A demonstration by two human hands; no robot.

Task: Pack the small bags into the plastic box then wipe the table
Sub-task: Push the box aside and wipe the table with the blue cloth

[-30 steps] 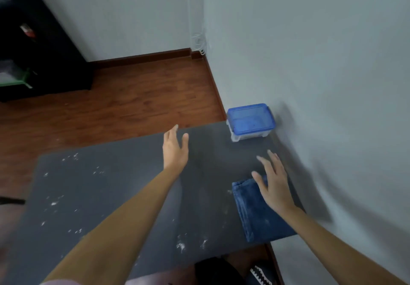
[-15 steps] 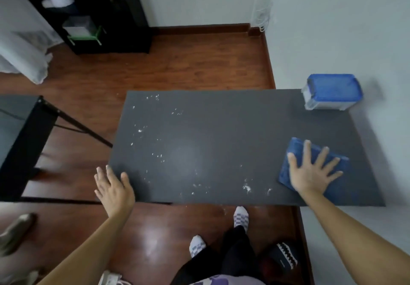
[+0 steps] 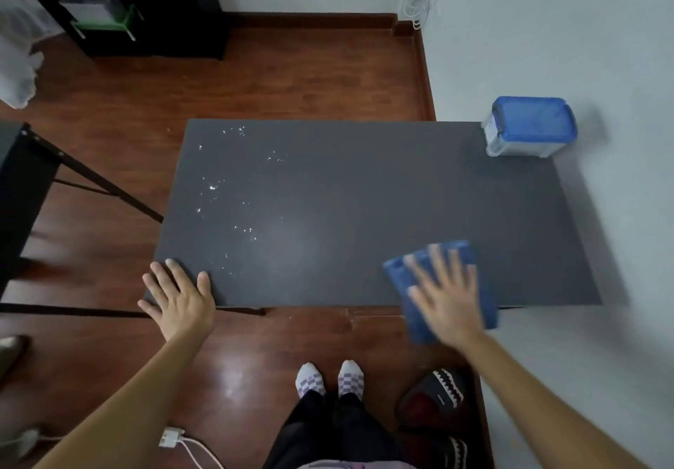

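A clear plastic box with a blue lid (image 3: 530, 125) stands shut at the far right corner of the dark grey table (image 3: 364, 195), against the wall. No small bags are in view. My right hand (image 3: 448, 293) lies flat with spread fingers on a folded blue cloth (image 3: 403, 280) near the table's front right; the cloth hangs partly over the front edge and is blurred by motion. My left hand (image 3: 178, 297) rests flat on the front left corner of the table, fingers apart, holding nothing. White crumbs (image 3: 226, 191) are scattered over the left half of the table.
A wall runs along the table's right side. A black table frame (image 3: 43, 176) stands to the left, and a black shelf (image 3: 120, 9) at the back left. My socked feet (image 3: 328, 377), slippers (image 3: 437, 392) and a white charger cable (image 3: 175, 439) are on the wooden floor.
My right hand has slid the blue cloth left and toward the front edge, where it now overhangs. My left hand has moved up onto the table's front left corner.
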